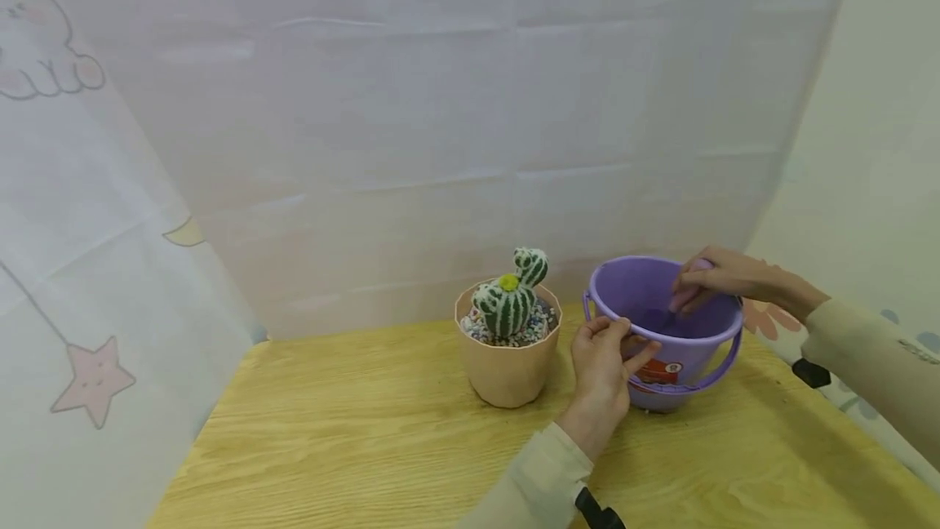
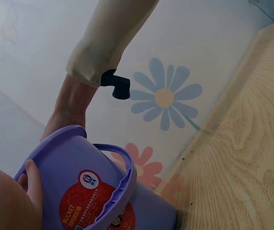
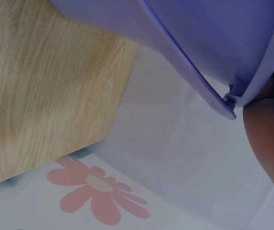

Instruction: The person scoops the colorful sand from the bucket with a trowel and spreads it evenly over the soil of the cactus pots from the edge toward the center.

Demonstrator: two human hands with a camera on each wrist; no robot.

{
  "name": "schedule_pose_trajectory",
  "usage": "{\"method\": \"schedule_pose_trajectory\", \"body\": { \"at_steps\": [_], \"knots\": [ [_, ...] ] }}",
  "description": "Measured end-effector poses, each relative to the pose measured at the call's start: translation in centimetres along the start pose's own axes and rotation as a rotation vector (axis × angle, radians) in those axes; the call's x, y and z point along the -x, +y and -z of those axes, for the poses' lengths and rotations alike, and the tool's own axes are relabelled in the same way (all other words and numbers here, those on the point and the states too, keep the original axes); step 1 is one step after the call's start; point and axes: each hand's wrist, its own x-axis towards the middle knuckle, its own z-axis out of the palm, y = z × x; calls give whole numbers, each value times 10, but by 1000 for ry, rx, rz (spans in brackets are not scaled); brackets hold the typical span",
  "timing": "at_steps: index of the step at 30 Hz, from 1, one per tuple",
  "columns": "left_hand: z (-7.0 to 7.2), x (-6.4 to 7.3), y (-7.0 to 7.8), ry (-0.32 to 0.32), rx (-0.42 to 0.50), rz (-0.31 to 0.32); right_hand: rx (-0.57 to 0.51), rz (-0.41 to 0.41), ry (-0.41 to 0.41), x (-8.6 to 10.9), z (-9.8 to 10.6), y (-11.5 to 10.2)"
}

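Observation:
A purple bucket point(image 1: 693, 359) with a red label stands on the table's right side, its carrying handle point(image 2: 122, 191) hanging down in front. My left hand point(image 1: 600, 362) holds the near-left rim between thumb and fingers. Over the far-right rim, my right hand point(image 1: 723, 274) reaches inside and grips the pink handle point(image 1: 702, 264) of a tool. The tool's lower end is dark and mostly hidden in the bucket, so its kind is unclear. In the right wrist view the bucket wall point(image 3: 213, 33) covers most of that hand.
Left of the bucket, a peach pot point(image 1: 507, 374) holds a green-and-white striped cactus point(image 1: 507, 310) with a yellow flower, set among small pebbles. Both stand on a wooden table point(image 1: 352, 431). A pale wall sheet point(image 1: 404, 145) rises behind.

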Motion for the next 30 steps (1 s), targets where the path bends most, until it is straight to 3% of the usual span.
{"method": "schedule_pose_trajectory", "body": {
  "at_steps": [11, 15, 23, 30],
  "knots": [
    [0, 0, -4, -3, -13, -6, -108, 121, -65, 8, 7, 10],
    [0, -1, -4, 6, -5, -15, -140, 117, -82, 10, 8, 12],
    [-5, -6, -5, -20, 9, -32, -133, 107, -17, 17, 13, 7],
    [-8, -10, -9, -27, 21, -35, -219, 108, -17, 24, 17, 8]
  ]
}}
